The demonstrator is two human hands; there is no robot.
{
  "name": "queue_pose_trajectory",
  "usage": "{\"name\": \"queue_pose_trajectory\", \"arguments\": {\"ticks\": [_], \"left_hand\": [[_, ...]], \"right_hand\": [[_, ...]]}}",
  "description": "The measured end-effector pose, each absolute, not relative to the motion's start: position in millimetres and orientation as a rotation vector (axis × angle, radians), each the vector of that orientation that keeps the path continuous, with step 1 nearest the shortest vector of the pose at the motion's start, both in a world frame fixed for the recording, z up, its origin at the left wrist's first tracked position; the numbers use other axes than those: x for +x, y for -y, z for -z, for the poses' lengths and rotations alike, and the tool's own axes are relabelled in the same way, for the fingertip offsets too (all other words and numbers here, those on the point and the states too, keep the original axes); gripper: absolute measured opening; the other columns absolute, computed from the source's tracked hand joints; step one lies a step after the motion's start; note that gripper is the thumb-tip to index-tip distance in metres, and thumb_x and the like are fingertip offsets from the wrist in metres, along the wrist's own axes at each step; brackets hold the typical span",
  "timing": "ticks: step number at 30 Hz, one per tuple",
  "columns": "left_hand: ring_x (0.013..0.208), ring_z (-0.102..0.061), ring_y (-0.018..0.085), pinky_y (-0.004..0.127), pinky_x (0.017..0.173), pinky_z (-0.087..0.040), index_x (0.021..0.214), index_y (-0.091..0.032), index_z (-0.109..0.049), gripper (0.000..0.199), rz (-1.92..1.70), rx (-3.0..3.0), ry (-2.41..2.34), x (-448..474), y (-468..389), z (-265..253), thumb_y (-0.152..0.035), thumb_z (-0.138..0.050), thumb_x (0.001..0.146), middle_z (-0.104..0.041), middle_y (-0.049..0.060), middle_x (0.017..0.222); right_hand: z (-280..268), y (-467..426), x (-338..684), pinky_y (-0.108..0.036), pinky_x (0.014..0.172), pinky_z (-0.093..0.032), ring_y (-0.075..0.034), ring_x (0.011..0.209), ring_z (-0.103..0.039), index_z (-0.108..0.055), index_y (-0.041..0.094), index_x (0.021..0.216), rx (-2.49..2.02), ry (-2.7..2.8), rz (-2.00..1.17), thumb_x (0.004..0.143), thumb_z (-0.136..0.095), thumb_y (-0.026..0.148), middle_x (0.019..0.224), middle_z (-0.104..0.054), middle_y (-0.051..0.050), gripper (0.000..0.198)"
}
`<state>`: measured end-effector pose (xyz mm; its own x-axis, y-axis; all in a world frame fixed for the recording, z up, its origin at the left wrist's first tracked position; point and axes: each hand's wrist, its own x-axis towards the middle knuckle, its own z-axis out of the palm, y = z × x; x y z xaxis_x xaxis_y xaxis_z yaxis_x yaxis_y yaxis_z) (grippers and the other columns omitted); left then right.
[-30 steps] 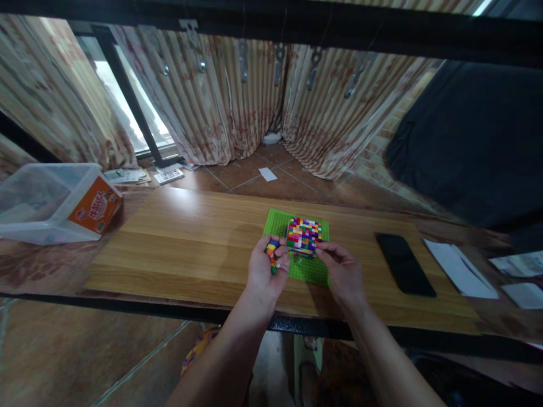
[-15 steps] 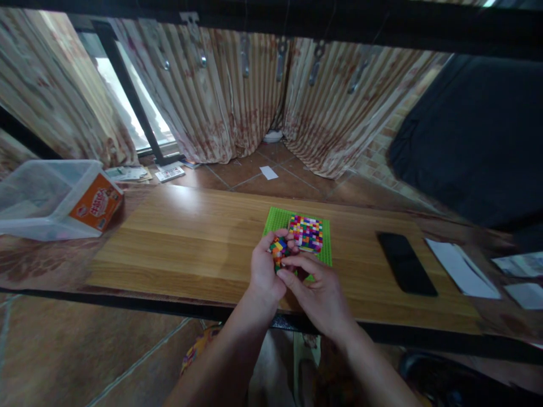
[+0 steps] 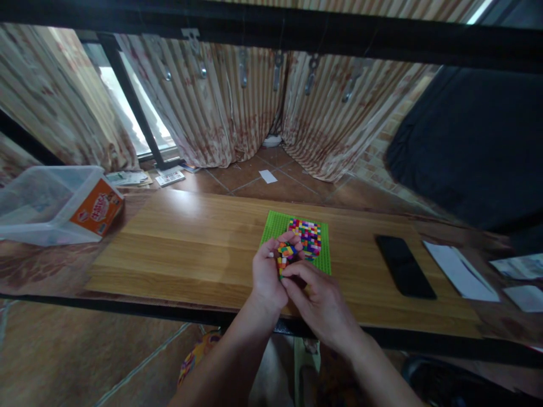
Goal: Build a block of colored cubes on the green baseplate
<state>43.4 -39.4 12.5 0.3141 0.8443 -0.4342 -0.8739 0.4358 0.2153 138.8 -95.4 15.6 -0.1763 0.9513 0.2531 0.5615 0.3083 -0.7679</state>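
My left hand is cupped palm up around a small heap of multicoloured toy bricks. The thumb and forefinger of my right hand are pinched together at the lower edge of that heap; whether a brick sits between those fingertips is hard to make out. Just beyond both hands lies a green studded baseplate, partly covered by my left fingers. On it stands a block of tightly packed bricks in red, white, purple, yellow and other colours.
A wooden board lies on the table under the baseplate. Over to the right are a black phone and white paper. At the far left stands a clear plastic bin with an orange label. A dark bar crosses overhead.
The fingers of my left hand have curled in a little and the bricks in the palm have shifted. My right fingertips stay at the heap. The whole view has tilted slightly.
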Motion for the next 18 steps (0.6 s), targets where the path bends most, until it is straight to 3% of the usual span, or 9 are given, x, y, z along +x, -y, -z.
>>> {"name": "queue_pose_trajectory", "arguments": {"ticks": [4,11,18], "left_hand": [[0.069,-0.063,0.014,0.025,0.066,-0.054,0.078,-0.009,-0.066,0.029,-1.166,-0.119,-0.528,44,36,-9,-0.02,-0.041,0.089,-0.064,0.01,0.078],[0.064,-0.061,0.01,0.02,0.062,-0.054,0.072,-0.007,-0.063,0.023,-1.262,-0.213,-0.6,36,27,-2,-0.015,-0.048,0.088,-0.062,0.008,0.072],[0.06,-0.057,0.009,0.017,0.054,-0.051,0.072,-0.008,-0.062,0.027,-1.216,-0.202,-0.635,33,26,-2,-0.017,-0.045,0.09,-0.06,0.009,0.073]], "right_hand": [[-7,91,155,-0.032,0.084,-0.049,-0.018,0.096,-0.065,-0.068,0.025,0.101,-1.353,1.64,-0.634,0.09,-0.054,0.027,0.104,-0.07,-0.004,0.018],[13,72,204,-0.031,0.062,-0.05,-0.019,0.067,-0.064,-0.072,0.016,0.088,-1.64,1.149,-0.584,0.079,-0.063,0.04,0.076,-0.072,-0.006,0.027],[31,61,203,-0.034,0.075,-0.048,-0.021,0.078,-0.064,-0.072,0.018,0.085,-1.642,1.207,-0.597,0.078,-0.063,0.037,0.083,-0.072,-0.006,0.022]]}}
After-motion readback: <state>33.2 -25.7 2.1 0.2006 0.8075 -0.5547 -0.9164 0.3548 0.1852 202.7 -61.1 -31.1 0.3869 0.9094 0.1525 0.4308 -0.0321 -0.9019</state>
